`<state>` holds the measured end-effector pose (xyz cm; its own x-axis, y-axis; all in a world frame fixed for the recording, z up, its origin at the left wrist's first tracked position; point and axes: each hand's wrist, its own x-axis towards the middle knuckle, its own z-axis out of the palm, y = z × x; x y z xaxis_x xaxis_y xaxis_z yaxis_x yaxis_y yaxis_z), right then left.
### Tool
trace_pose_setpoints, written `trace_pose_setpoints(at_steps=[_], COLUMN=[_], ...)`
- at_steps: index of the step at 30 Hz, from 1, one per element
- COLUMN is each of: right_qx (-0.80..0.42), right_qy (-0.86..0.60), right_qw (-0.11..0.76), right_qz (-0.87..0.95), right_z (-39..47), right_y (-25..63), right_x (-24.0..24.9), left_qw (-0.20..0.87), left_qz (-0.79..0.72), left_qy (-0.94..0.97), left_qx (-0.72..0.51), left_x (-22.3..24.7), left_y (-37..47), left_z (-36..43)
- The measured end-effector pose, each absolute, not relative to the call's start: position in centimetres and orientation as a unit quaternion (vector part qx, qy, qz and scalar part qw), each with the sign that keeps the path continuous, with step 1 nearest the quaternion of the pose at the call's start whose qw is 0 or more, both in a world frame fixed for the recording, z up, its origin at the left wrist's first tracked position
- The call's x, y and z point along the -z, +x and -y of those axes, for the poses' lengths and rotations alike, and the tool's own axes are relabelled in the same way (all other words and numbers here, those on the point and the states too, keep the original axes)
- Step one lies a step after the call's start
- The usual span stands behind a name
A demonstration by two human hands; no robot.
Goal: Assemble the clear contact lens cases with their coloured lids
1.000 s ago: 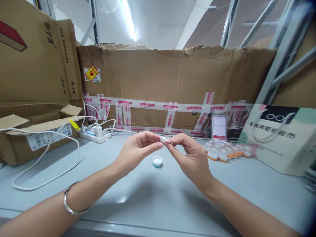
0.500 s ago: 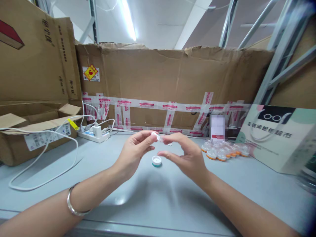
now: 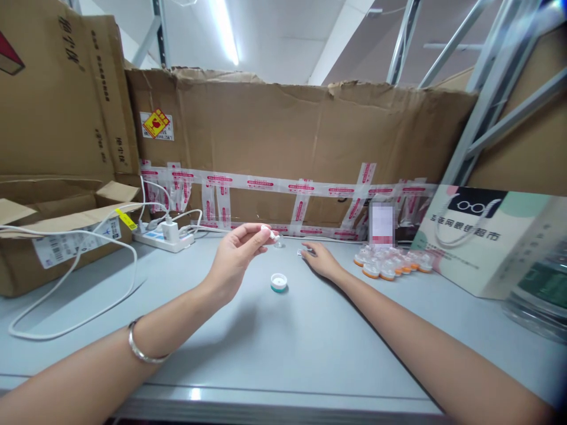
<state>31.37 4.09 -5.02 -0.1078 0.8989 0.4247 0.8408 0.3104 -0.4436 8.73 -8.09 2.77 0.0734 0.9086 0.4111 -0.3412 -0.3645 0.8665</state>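
Raised over the table, my left hand [image 3: 234, 257] pinches a small white piece [image 3: 266, 230] between thumb and fingertips. A silver bangle is on that wrist. My right hand [image 3: 321, 258] is low at the back of the table, its fingers at a small white item [image 3: 300, 252]; whether they grip it I cannot tell. Between the hands, nearer the front, stands a round white cup with a teal base [image 3: 279, 283]. A small clear object [image 3: 280, 242] shows just behind the white piece.
Clear containers with orange bases [image 3: 392, 264] cluster at the right, by a paper bag [image 3: 469, 236] and a large bottle [image 3: 540, 289]. A power strip [image 3: 163, 238], a looping white cable and an open carton [image 3: 66, 227] are at the left. Tall cardboard [image 3: 266, 130] closes the back.
My right hand has moved away from my left hand, down and back to the small white item. My left hand still holds the white piece. The view has shifted slightly.
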Motion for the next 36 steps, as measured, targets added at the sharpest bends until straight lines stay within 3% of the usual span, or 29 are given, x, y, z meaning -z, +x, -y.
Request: trace_pose_setpoints(at_steps=[7, 15, 23, 29, 36], right_qx=[-0.022, -0.043, -0.1, -0.158, -0.246], right_qy=[-0.592, -0.55, -0.52, -0.352, -0.313], right_qw=[0.272, 0.305, 0.408, 0.538, 0.552], right_qz=[0.758, 0.776, 0.743, 0.75, 0.732], right_z=[-3.5, -3.1, -0.8, 4.5, 6.8], right_y=[31.0, 30.7, 29.0, 26.5, 25.9], right_x=[4.9, 4.4, 2.5, -0.9, -1.9], left_qw=[0.488, 0.462, 0.445, 0.424, 0.231], left_qz=[-0.272, -0.302, -0.33, -0.337, -0.265], left_qy=[0.591, 0.618, 0.64, 0.667, 0.773], left_qx=[-0.582, -0.56, -0.533, -0.511, -0.528], left_x=[-2.0, -1.8, -1.2, -0.8, -1.9], left_y=[9.5, 9.2, 9.1, 9.1, 8.8], left_z=[8.1, 7.6, 6.9, 6.8, 7.7])
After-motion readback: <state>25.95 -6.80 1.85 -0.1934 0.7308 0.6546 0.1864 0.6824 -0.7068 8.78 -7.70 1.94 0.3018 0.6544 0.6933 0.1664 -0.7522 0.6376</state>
